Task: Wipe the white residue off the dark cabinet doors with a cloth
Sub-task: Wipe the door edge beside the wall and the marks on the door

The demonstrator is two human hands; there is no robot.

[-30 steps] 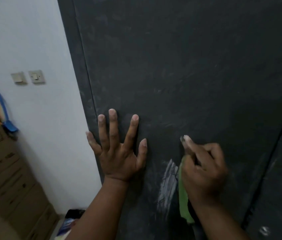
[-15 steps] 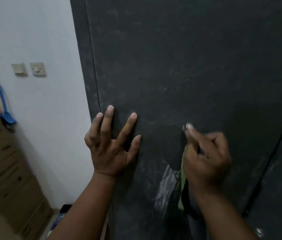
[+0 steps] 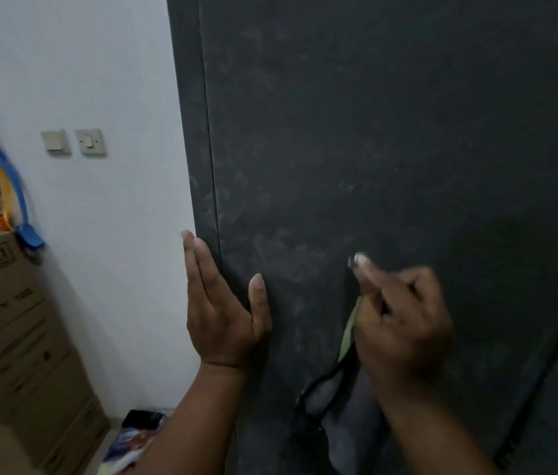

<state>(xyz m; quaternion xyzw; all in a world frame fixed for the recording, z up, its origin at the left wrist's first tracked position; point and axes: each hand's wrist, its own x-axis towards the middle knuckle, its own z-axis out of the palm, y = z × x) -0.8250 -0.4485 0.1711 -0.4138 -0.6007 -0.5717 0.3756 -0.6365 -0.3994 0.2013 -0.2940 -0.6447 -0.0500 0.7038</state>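
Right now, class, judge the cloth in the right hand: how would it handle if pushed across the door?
The cloth is probably floppy: it hangs limp below the right hand gripping it. It looks thin, so likely light. Pushed on the door, it should bunch unless pressed flat.

A white wall [image 3: 106, 63] fills the upper left of the frame, with two switch plates [image 3: 73, 142] mounted side by side. Stacked cardboard boxes [image 3: 13, 330] are seen at lower left. Blue and yellow straps [image 3: 7, 186] hang above them. Colourful printed items [image 3: 133, 440] lie on the floor.
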